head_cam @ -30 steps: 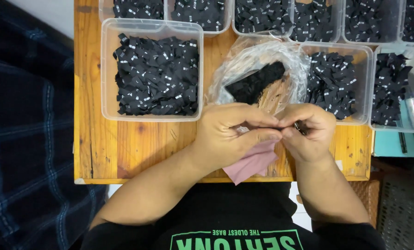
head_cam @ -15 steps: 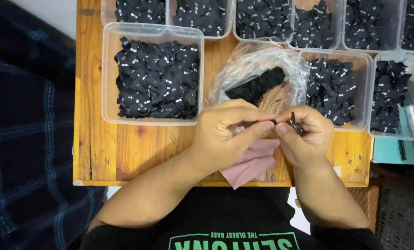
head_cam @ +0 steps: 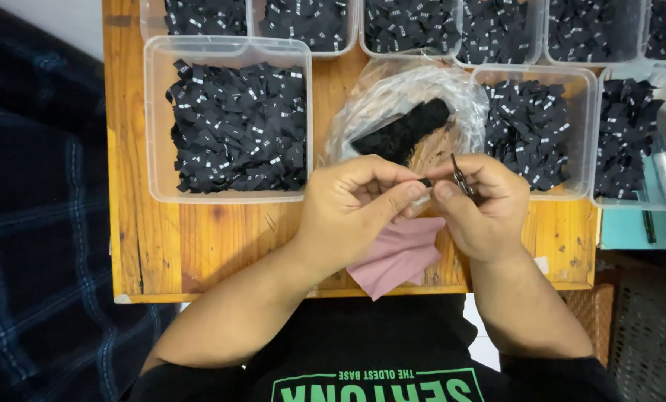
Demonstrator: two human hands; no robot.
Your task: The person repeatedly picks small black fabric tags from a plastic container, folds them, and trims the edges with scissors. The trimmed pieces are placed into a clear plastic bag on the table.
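A pink cloth (head_cam: pixel 397 255) hangs under the left hand (head_cam: pixel 351 212), whose fingertips pinch a small black label (head_cam: pixel 426 182). Touching it, the right hand (head_cam: pixel 482 205) is closed around small scissors (head_cam: pixel 460 177). Beyond lie a clear bag (head_cam: pixel 392 104) and label-filled plastic tubs (head_cam: pixel 228 119) on the wooden table (head_cam: pixel 199 246)

A small garment-label workshop, by the look of it. There's a wooden worktop (head_cam: pixel 199 246), worn and scuffed, lined with clear plastic tubs (head_cam: pixel 228 119), each packed with small black woven labels (head_cam: pixel 236 126). More tubs (head_cam: pixel 526 30) run along the back edge, all the same stock. A clear plastic bag (head_cam: pixel 392 97) of black pieces sits open in the middle. Sorting and hand piecework, done at a bench rather than on machines.
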